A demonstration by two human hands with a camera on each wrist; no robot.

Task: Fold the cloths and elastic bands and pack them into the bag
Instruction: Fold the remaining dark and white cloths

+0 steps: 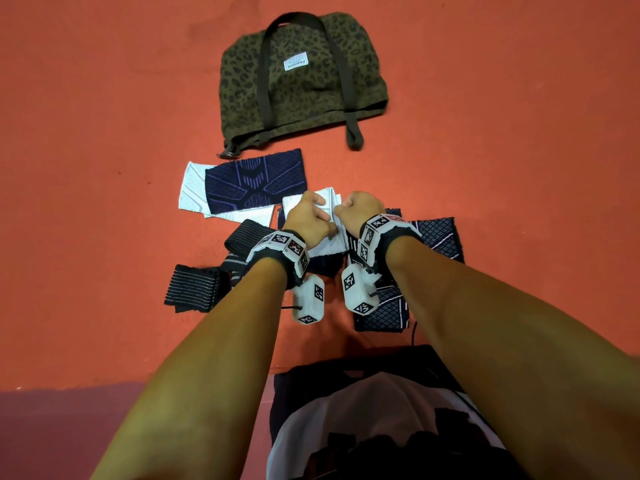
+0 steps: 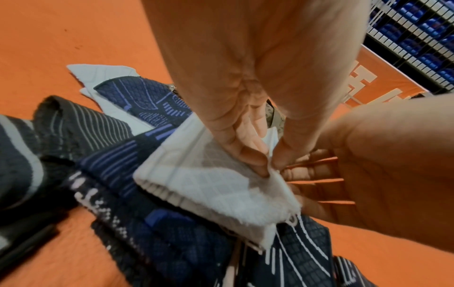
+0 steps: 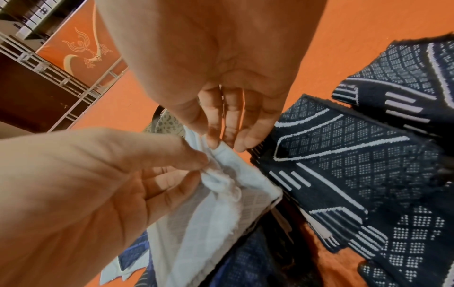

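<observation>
Where the two forearms reach out from 6 o'clock over the orange floor (image 1: 104, 133), both hands meet at centre on a white knit cloth (image 2: 209, 186). The left hand (image 1: 306, 218) pinches its upper edge between thumb and fingertips; the right hand (image 1: 360, 211), just beside at 3 o'clock, pinches the same edge with thumb and forefinger, the other fingers loosely curled. The white cloth is partly doubled over and lies on top of dark pieces. At 8 o'clock of the hands lies a black elastic band with grey stripes (image 1: 194, 289), partly bunched. At 4 o'clock lies a navy cloth with white diamond pattern (image 3: 356, 155), overlapping another of the same kind. Past the hands, at 11 o'clock, a navy cloth with purple pattern (image 1: 256, 183) rests flat on a second white cloth (image 1: 192, 185). Farthest out, at 12 o'clock, lies the leopard-print bag (image 1: 301, 81), flat on its side, dark straps (image 1: 265, 71) across it, a white label on its face. Whether its mouth is open I cannot tell.
</observation>
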